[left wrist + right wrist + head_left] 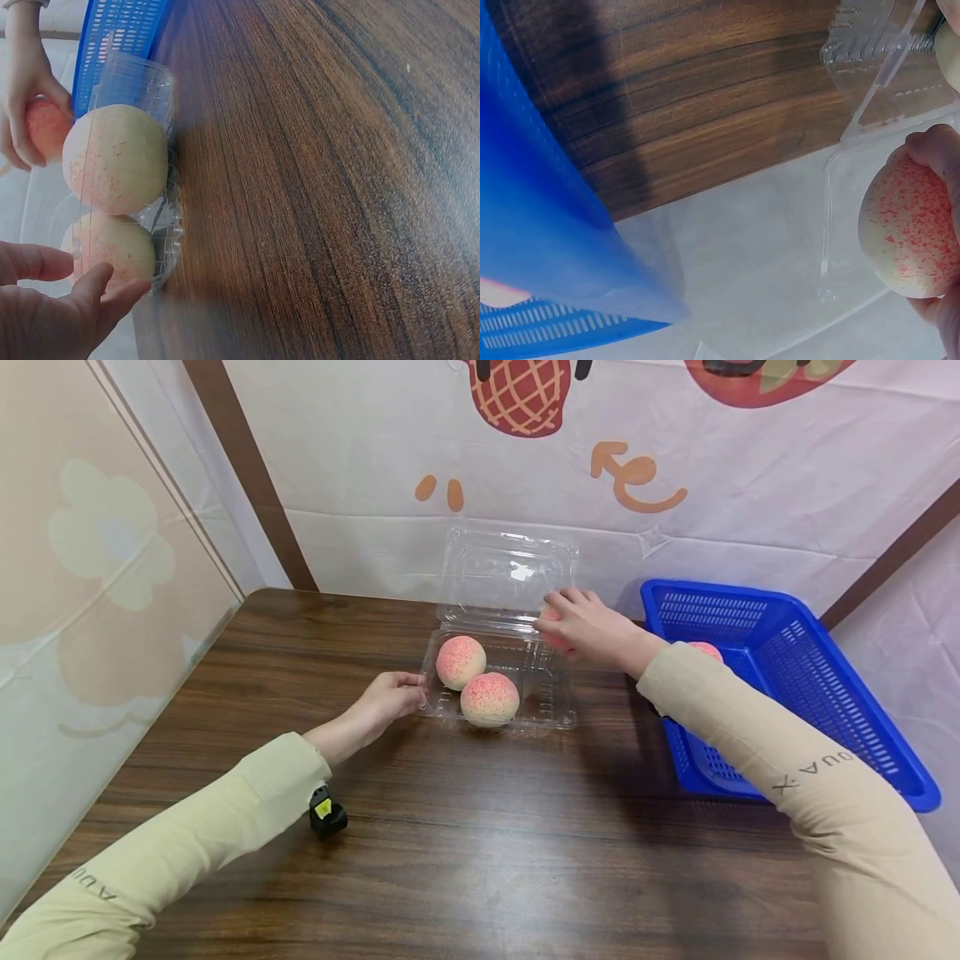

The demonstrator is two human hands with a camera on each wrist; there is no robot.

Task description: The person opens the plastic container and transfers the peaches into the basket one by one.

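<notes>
A hinged clear plastic box [545, 693] stands on the table with its lid [517, 568] raised at the back. Inside, on the left, sit two cream-and-pink speckled peaches, one behind [461, 662] and one in front [490, 699]. My left hand [390, 695] holds the box's left edge, its thumb at the rim and its fingers against the outer wall. Above the box's back right part, my right hand [588, 628] grips a third peach [909, 225], fingers curled round it.
To the right is a blue perforated basket [817, 693], with a peach [705, 650] partly hidden behind my right sleeve. Behind the brown wooden table [480, 843] hangs a white printed cloth [360, 452].
</notes>
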